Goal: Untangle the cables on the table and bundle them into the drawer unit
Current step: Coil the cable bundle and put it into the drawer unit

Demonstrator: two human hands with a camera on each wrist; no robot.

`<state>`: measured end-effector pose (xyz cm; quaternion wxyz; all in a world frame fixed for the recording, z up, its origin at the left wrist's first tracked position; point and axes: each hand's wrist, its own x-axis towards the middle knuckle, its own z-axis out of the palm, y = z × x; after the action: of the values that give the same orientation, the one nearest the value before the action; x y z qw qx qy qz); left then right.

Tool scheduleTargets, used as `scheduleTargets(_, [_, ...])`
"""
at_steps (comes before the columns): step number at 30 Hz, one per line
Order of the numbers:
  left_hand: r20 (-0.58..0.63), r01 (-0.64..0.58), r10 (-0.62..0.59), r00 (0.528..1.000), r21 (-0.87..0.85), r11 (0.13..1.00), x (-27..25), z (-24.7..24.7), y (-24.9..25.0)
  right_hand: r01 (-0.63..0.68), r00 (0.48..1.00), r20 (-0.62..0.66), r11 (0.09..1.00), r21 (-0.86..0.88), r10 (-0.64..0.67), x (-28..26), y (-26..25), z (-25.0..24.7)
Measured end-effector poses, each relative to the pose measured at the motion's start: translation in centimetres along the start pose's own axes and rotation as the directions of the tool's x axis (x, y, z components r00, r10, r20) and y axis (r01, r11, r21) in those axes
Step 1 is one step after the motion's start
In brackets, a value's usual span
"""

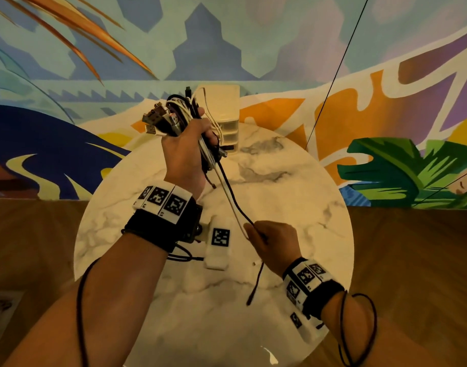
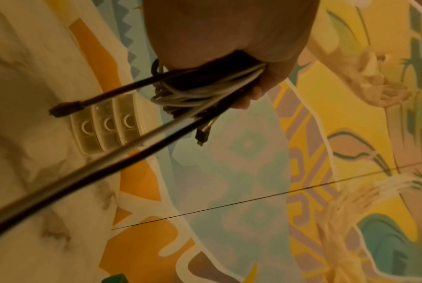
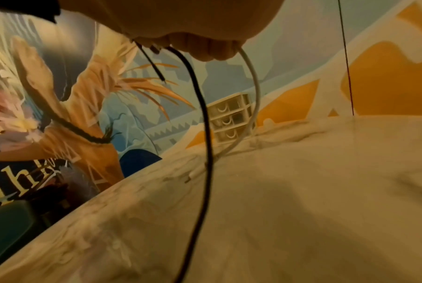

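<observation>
**Last two strands pulled out, bundle not yet stowed**

Your right hand (image 1: 273, 243), lower centre-right of the head view, had its fingers curled and pinching two strands: a black cable (image 1: 233, 197) and a white cable (image 1: 231, 205). The right wrist view showed both leaving under the curled fingers (image 3: 205, 48), with the black tail hanging down past the hand toward the table (image 1: 293, 181). From that pinch the pair ran up and left, nearly straight, to your left hand (image 1: 186, 152) at centre frame.

Your left hand was closed in a fist round the bundle (image 1: 174, 115): white and dark loops, with a cluster of plugs sticking out at its upper left. In the left wrist view the fingers (image 2: 251, 95) wrapped the coils tightly and one plug dangled below them.

By my reading, you were at the late untangling stage, drawing the final two strands free of the bundle. The next move called for winding them round the coils without letting the fist slacken, then freeing your right hand for a drawer.

The drawers (image 1: 228, 131) stood at the table's far edge, just behind the bundle, and all three looked closed.
</observation>
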<state>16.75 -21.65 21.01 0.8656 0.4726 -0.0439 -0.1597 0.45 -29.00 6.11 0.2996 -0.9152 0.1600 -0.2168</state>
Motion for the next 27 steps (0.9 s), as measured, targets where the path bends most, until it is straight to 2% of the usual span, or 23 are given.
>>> scheduleTargets(5, [0.009, 0.045, -0.045, 0.999, -0.026, 0.999, -0.4, -0.1, -0.3, -0.038, 0.999, 0.005, 0.999, -0.029, 0.038, -0.2, 1.1, -0.3])
scheduleTargets(12, [0.015, 0.079, -0.078, 0.997, -0.076, 0.994, -0.7, -0.2, -0.7, -0.077, 0.994, 0.076, 0.995, -0.066, 0.082, -0.1, 2.3, -0.3])
scheduleTargets(13, [0.023, 0.078, -0.076, 0.997, -0.073, 0.994, -0.6, -0.4, -0.7, -0.102, 0.992, 0.067, 0.994, -0.031, 0.104, 0.1, 2.5, -0.3])
scheduleTargets(15, [0.042, 0.064, -0.062, 0.997, -0.046, 0.997, -0.5, -0.6, -0.5, -0.167, 0.986, -0.002, 0.975, 0.145, 0.169, 0.8, 2.9, -0.7])
scheduleTargets(17, [0.061, 0.046, -0.046, 0.997, -0.008, 0.999, -0.5, -0.8, -0.3, -0.153, 0.977, -0.087, 0.927, 0.342, 0.193, 2.0, 2.1, -1.6])
scheduleTargets(18, [0.073, 0.045, -0.046, 0.996, 0.006, 0.999, -0.5, -0.7, -0.5, -0.135, 0.984, -0.06, 0.914, 0.382, 0.17, 2.7, 0.8, -2.2])
scheduleTargets(20, [0.102, 0.057, -0.059, 0.993, 0.024, 0.998, -0.8, -0.4, -0.7, -0.12, 0.988, 0.141, 0.913, 0.39, 0.07, 4.0, -2.2, -2.5])
scheduleTargets(22, [0.141, 0.09, -0.092, 0.986, 0.021, 0.996, -1.1, -0.2, -0.8, -0.18, 0.929, 0.369, 0.883, 0.434, 0.009, 4.9, -4.4, -1.7])
scheduleTargets(23, [0.175, 0.114, -0.115, 0.978, 0.015, 0.993, -1.3, -0.2, -0.7, -0.244, 0.898, 0.44, 0.844, 0.478, 0.01, 5.1, -5.2, -1.2])
scheduleTargets(25, [0.281, 0.168, -0.162, 0.946, 0.004, 0.986, -1.6, -0.3, -0.3, -0.364, 0.85, 0.524, 0.784, 0.503, 0.059, 5.3, -5.3, -0.4])
scheduleTargets(27, [0.409, 0.216, -0.197, 0.891, 0.001, 0.976, -1.9, -0.7, 0.3, -0.391, 0.814, 0.571, 0.827, 0.403, 0.106, 5.4, -4.5, -0.1])
